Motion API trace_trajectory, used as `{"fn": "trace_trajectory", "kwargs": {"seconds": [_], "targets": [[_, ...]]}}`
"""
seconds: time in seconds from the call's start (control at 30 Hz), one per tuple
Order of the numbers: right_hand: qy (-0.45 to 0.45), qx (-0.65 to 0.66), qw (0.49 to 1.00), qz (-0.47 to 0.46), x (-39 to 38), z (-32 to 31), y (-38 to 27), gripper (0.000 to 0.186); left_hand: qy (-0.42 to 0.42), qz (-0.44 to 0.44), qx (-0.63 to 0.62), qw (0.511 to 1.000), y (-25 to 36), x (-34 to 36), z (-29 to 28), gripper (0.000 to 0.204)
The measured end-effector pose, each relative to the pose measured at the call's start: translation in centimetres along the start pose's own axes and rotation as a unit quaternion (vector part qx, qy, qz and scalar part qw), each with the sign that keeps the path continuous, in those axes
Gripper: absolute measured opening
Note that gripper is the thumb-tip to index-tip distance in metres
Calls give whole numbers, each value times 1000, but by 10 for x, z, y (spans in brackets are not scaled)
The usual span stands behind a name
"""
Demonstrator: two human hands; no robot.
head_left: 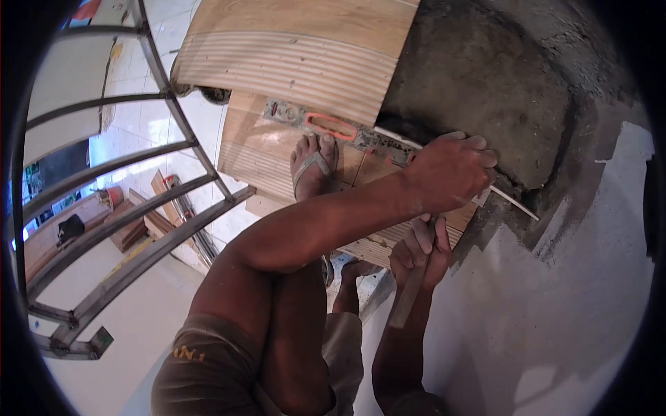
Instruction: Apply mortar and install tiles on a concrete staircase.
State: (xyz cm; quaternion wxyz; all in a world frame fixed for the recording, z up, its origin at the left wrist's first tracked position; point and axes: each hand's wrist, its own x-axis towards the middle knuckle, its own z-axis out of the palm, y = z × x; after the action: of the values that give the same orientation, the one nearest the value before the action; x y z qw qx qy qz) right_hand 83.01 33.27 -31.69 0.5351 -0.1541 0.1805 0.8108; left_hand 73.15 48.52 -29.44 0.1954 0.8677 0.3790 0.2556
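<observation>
My left hand (451,170) is closed over the step edge, on top of a long pale strip (513,204); what its fingers grip is hidden. Below it, my right hand (422,253) grips a narrow flat bar (409,298) pointing downward. A spirit level (291,114) with orange-rimmed openings lies across the wood-look tiled tread (250,139), its far end behind my left hand. My sandaled foot (312,163) stands beside the level.
An upper tiled step (298,41) adjoins rough dark cement (479,69). A metal railing (166,93) curves down the left, over a white floor with stacked boards (132,229). A white wall (555,291), smeared with cement, borders the right.
</observation>
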Motion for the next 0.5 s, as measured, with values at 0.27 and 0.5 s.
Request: {"fn": "trace_trajectory", "kwargs": {"seconds": [0.27,0.5], "targets": [[-23,-16,999,23,6,-6,2,40,46,-13,-2,999,2,-3,9,11],[11,10,1000,21,2,-11,0,37,26,1,5,1000,1,0,10,11]]}}
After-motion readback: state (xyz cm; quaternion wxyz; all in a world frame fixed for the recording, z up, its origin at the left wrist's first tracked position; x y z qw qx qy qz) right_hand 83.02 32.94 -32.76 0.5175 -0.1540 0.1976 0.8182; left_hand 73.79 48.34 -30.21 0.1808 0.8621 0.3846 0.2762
